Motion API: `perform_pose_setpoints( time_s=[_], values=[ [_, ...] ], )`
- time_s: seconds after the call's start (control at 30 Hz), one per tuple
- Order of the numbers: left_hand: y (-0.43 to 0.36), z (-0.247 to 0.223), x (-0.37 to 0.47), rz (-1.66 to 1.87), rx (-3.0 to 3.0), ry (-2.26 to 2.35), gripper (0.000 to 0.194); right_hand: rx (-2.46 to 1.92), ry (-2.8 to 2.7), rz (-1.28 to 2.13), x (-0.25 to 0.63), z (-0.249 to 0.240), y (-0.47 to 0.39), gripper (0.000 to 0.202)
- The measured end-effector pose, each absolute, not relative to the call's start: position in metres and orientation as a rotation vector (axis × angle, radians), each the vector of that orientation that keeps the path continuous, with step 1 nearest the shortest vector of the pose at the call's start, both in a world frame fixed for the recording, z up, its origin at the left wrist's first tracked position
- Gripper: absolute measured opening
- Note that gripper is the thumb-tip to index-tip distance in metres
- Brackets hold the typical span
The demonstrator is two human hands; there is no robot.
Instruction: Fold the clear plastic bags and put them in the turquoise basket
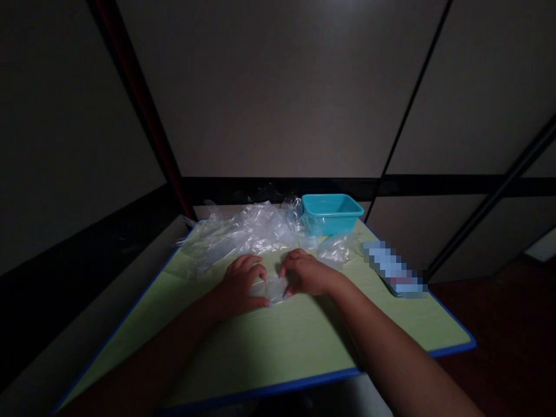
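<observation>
A small clear plastic piece (275,288) lies flat on the green table (278,347) between my two hands. My left hand (242,285) is curved at its left side, thumb and index finger pinching its edge. From the right, my right hand (306,273) holds the opposite edge with bent fingers. Behind the hands spreads a heap of crumpled clear plastic bags (260,226). Another clear bag (337,250) lies just beyond my right hand.
At the back right of the table stands a turquoise basket (332,223). A flat, blurred blue-white object (395,271) lies by the right edge. Wall panels rise directly behind the table and on the left.
</observation>
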State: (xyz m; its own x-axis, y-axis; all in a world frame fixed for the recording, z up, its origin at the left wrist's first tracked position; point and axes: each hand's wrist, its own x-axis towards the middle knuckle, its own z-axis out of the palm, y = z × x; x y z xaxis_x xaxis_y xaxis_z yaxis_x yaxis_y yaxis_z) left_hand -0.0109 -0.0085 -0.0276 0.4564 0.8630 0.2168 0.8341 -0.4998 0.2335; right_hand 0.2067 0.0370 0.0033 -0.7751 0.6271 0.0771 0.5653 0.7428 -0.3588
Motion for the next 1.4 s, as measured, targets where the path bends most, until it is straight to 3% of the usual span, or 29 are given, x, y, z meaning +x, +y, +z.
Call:
perform_pose_setpoints(
  time_s=[0.3,0.5,0.57,0.7,0.77,1.0,1.4],
  values=[
    [-0.007,-0.03,-0.012,0.491,2.593,1.51,0.049,-0.982,-2.747,0.537,0.21,0.007,0.038,0.046],
    [-0.006,-0.035,-0.014,0.531,2.609,1.488,0.047,-0.917,-2.728,0.544,0.21,0.009,0.036,0.032],
    [-0.006,-0.035,-0.014,0.54,2.61,1.484,0.047,-0.949,-2.746,0.555,0.211,0.011,0.031,0.047],
    [-0.01,-0.031,-0.011,0.519,2.606,1.519,0.047,-1.115,-2.912,0.685,0.211,0.014,0.023,0.102],
    [-0.012,-0.029,-0.008,0.524,2.606,1.566,0.047,-1.198,-2.991,0.747,0.21,0.015,0.023,0.11],
    [-0.01,-0.027,-0.008,0.656,2.648,1.58,0.032,-1.291,-3.01,0.791,0.209,0.016,0.029,0.105],
    [-0.012,-0.033,-0.015,0.163,2.702,1.485,0.06,-1.35,-2.995,0.782,0.207,0.007,0.032,0.102]
  ],
)
